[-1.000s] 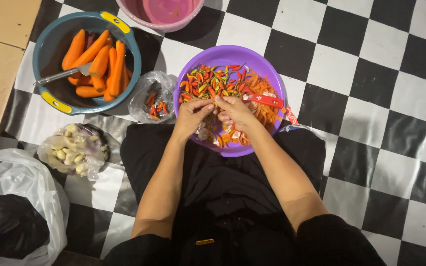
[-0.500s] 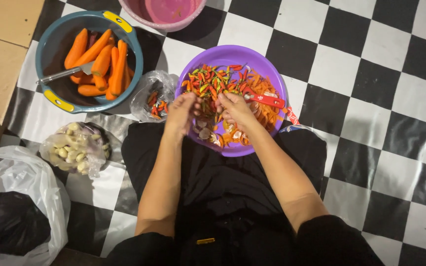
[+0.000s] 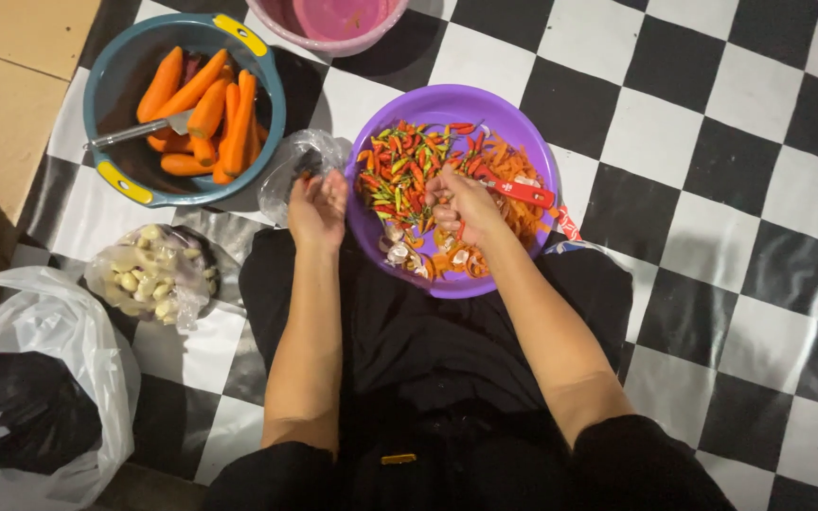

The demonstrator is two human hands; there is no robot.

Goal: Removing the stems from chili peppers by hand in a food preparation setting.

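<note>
Head view: left hand [image 3: 317,206] palm-up, fingers loosely curled, over the purple bowl's [image 3: 532,151] left rim, beside a clear bag [image 3: 291,170]; whether it holds anything, cannot tell. Right hand [image 3: 466,203] inside the bowl, fingers closed on a red-handled knife [image 3: 521,192], handle sticking out to its right. Chillies [image 3: 400,170], red, green and orange, lie between the hands and just beyond them, in the bowl. Cut pale pieces [image 3: 398,252] lie in the bowl's near part, under the right hand. Black-clothed lap below both forearms. Left of the left arm: bag of garlic cloves [image 3: 149,279]; nearer, a white bag [image 3: 40,378] with dark contents. Beyond the left hand: teal basin [image 3: 106,76] with carrots [image 3: 205,109] and a metal tool [image 3: 134,131]. Farthest: pink basin [image 3: 333,24]. Checkered floor [image 3: 712,142].
</note>
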